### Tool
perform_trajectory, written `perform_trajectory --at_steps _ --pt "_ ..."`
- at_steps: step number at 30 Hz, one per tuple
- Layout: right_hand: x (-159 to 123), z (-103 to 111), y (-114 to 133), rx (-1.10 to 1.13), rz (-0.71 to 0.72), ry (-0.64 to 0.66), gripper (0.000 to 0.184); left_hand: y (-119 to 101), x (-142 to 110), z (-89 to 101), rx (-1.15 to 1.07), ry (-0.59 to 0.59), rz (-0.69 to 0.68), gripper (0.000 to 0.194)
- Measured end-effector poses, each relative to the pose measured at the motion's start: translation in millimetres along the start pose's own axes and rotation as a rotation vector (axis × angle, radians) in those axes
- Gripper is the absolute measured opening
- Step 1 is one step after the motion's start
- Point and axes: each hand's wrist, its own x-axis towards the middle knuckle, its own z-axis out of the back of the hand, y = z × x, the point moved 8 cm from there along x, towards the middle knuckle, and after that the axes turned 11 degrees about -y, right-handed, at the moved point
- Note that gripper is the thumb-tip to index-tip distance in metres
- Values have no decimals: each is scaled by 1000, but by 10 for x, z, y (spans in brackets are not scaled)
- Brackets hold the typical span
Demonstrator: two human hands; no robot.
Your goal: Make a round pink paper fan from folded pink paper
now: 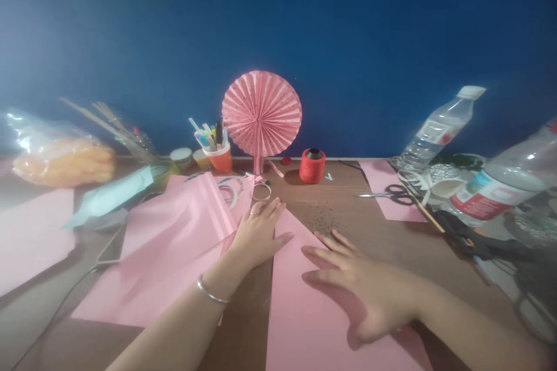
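A pink sheet of paper (304,313) lies on the brown table in front of me, its far corner pointing toward the wall. My left hand (260,232) rests at that far corner, fingers stretched out and thumb over the paper's edge. Spread over the right side of the sheet is my right hand (357,278), fingers apart, with nothing in it. Left of my left wrist lies more pink paper (161,266), with a folded strip along its edge. Just beyond my left fingertips is a ring-shaped band (261,191). Small dark specks (322,215) are scattered past my right fingertips.
A round pleated pink fan (261,116) stands at the back, beside an orange cup of pens (219,159) and a red thread spool (312,166). Scissors (394,194) lie right on pink paper. Plastic bottles (439,127) and a black glue gun (478,240) are at right.
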Motion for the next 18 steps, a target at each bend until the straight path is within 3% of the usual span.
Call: perform_trajectory --at_steps 11,18 --pt "-7 -9 21 -14 -2 9 85 -14 -15 -1 -20 15 9 64" --pt "-6 -17 13 -27 -3 6 92 -12 -12 -19 -27 19 2 64"
